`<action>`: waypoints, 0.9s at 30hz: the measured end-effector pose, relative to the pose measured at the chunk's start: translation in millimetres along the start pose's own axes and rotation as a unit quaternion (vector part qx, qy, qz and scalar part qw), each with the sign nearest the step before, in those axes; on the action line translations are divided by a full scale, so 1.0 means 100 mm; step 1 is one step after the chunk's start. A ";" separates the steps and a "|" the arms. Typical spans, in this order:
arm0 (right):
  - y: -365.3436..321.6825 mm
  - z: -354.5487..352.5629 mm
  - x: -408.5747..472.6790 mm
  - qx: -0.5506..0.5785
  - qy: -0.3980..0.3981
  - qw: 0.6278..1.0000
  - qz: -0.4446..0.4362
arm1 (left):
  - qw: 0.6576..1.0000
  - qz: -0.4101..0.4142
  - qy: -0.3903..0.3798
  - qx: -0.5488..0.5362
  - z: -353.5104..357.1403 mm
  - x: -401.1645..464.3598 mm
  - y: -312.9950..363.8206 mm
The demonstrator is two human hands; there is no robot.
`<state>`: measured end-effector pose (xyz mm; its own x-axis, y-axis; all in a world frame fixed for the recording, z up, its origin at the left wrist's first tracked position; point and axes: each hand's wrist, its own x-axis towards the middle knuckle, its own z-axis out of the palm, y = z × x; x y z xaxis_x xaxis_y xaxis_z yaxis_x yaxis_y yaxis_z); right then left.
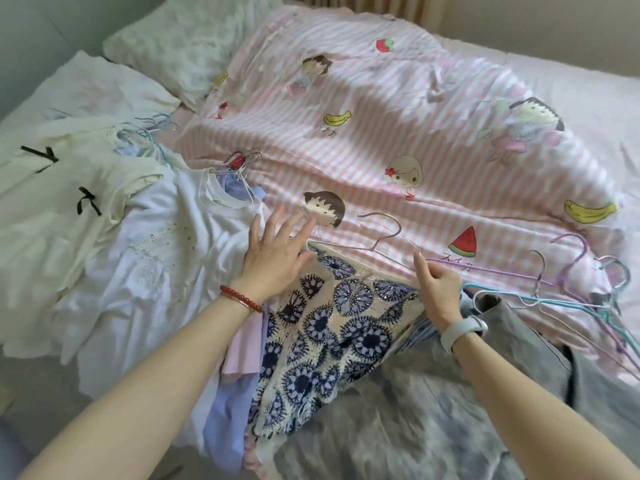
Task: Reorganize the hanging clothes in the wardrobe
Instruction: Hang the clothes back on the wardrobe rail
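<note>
Outward from your fingers: your left hand [273, 258] lies flat, fingers straight and spread, its thumb side touching the top left corner of the blue-and-cream garment with round flower prints [332, 327]. Your right hand [438, 289] has its fingers curled, pinching the garment's top right corner, forefinger out straight. A thin silver wire hanger [381, 233] sits in the garment's top edge, hook up, between both hands. The garment lies on the bed, over one pale pink folded piece [242, 351] and light blue cloth [225, 417].

Left wrist: red bead bracelet [240, 297], two strands. Right wrist: pale grey watch band [462, 332].

Writing: Japanese characters under the watermelon print on the pink-and-white striped cartoon duvet [398, 133], too blurred to read.

Loose purple, teal and white hangers [571, 292] tangle just right of your right hand; count unclear. White T-shirts [149, 244] lie left, one cream with two black bows [52, 188].
</note>
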<state>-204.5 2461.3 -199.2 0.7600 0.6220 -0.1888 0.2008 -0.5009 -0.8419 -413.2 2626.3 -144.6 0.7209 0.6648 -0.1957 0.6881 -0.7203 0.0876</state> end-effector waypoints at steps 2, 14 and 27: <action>0.01 0.00 0.02 0.020 0.010 1.000 0.006 | 0.995 0.030 -0.085 -0.031 0.01 0.11 0.00; -0.35 0.28 -0.20 -0.143 -0.037 0.957 -0.252 | 0.975 -0.105 0.143 -0.131 -0.21 -0.73 -0.25; -2.78 0.95 -1.01 -0.061 0.022 0.822 -0.566 | 0.868 -0.307 0.354 -0.163 -1.15 -2.47 -1.08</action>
<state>-396.1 2595.1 5.6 0.0647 0.7102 0.7010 0.8523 0.3260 -0.4090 -656.3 2562.4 6.5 0.0011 0.9416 0.3367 0.8640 -0.1705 0.4738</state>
